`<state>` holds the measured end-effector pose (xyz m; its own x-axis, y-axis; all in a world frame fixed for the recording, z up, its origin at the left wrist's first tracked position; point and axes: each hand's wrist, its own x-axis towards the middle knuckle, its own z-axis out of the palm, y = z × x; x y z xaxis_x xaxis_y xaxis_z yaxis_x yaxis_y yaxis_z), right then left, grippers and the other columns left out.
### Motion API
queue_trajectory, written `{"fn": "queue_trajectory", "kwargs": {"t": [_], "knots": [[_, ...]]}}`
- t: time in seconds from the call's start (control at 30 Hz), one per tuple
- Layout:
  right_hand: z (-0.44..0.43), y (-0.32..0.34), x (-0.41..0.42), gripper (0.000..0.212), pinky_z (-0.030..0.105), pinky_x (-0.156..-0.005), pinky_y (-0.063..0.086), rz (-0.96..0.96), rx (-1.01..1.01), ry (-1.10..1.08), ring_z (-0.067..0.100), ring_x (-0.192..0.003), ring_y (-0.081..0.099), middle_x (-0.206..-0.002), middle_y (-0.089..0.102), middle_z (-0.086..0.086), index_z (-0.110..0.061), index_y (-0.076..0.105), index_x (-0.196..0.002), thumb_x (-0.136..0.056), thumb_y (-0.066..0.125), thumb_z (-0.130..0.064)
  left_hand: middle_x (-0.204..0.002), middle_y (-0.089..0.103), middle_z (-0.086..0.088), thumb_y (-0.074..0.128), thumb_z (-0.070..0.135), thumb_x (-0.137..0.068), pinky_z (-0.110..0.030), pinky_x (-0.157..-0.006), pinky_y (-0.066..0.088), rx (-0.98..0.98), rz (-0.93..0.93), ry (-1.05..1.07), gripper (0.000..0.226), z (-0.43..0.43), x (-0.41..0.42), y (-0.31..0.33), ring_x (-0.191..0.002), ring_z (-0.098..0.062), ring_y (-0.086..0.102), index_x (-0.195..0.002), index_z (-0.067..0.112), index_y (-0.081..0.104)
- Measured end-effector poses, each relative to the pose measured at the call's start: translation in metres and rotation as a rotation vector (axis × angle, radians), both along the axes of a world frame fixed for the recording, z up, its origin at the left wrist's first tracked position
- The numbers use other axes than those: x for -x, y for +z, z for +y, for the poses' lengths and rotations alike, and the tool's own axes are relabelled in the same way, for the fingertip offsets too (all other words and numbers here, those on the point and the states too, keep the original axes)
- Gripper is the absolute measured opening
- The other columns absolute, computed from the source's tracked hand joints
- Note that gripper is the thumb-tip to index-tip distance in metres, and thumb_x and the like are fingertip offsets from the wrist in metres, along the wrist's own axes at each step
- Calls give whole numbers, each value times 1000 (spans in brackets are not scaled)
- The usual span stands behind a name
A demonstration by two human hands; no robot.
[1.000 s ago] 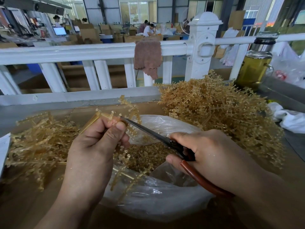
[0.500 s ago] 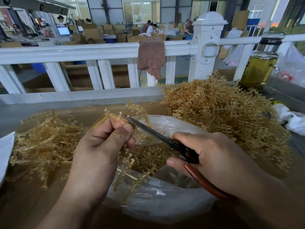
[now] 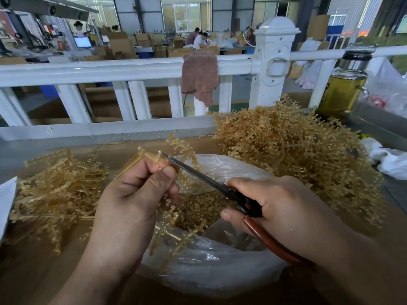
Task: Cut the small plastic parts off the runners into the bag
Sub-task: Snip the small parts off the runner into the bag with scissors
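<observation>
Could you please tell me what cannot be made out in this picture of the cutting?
Head view only:
- Whether the scissors are biting a part: the tip meets the runner against fingers of the left hand, too small to tell.
- Scissors handles: mostly covered by the right hand.
- How full the bag is: hands and folds hide it.
- The white sheet: cut off by the left edge.

The right hand (image 3: 284, 208) covered the upper handle of the scissors (image 3: 198, 173). The left hand (image 3: 132, 201) hid part of the gripped runner (image 3: 149, 155). The left edge cut off a white sheet (image 3: 6, 199).
</observation>
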<state>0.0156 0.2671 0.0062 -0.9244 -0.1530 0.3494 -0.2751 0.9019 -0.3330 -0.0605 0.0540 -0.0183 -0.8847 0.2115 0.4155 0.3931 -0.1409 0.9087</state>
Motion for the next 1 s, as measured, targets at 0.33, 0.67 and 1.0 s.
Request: {"fn": "queue_trajectory", "kwargs": {"t": [0.33, 0.67, 1.0], "knots": [[-1, 0, -1, 47, 23, -55, 45, -29, 16, -10, 7, -66, 59, -63, 57, -12, -29, 63, -103, -84, 45, -68, -68, 61, -7, 66, 31, -89, -15, -66, 49, -5, -4, -2, 21, 0, 0, 1, -65, -13, 57, -69, 23, 65], [0, -1, -1, 53, 28, -53, 45, -37, 39, 6, 5, -63, 58, -67, 60, -12, -30, 61, -108, -82, 44, -73, -70, 62, -3, 69, 44, -84, -15, -67, 48, 61, 8, -40, 22, -4, 5, -2, -68, -13, 58, -73, 25, 67], [4, -1, -1, 60, 27, -58, 50, -64, 54, 7, 2, -68, 62, -76, 65, -14, -33, 56, -114, -79, 41, -79, -69, 66, -5, 70, 36, -94, -10, -65, 46, 180, 85, 108, 24, -3, 1, 1, -66, -9, 59, -73, 23, 67]]}}
